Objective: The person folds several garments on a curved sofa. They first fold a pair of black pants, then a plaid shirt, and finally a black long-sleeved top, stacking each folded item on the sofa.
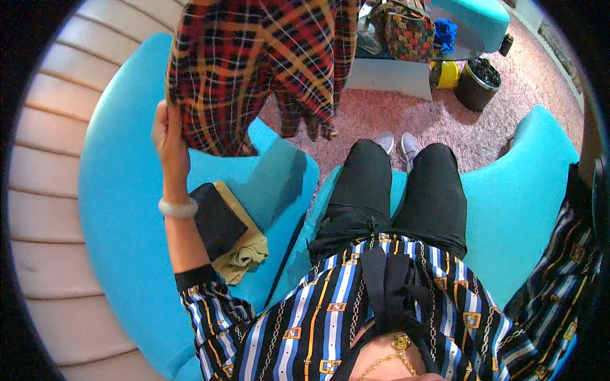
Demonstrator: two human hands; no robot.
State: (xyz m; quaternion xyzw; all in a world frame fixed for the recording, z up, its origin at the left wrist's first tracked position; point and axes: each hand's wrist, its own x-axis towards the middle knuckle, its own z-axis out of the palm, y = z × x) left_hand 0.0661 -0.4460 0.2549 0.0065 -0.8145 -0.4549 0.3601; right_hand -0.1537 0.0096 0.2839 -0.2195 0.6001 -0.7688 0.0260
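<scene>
A red, black and yellow plaid cloth (219,71) hangs raised at the top of the view, its upper part cut off by the frame's edge. My left hand (170,131) grips the cloth's left edge, with a pale bangle (177,208) on the wrist. Below it, a folded black cloth (217,221) lies with a rumpled yellowish cloth (243,257) on the blue seat. My right sleeve reaches up along the right edge; my right hand is out of view.
I sit on a curved turquoise seat (500,209); another blue seat (124,190) adjoins at left, before a ribbed beige backrest (43,219). Ahead, a patterned bag (411,35) and a blue crumpled item (444,34) rest on a table. A dark bin (478,88) stands on the pinkish carpet (529,90).
</scene>
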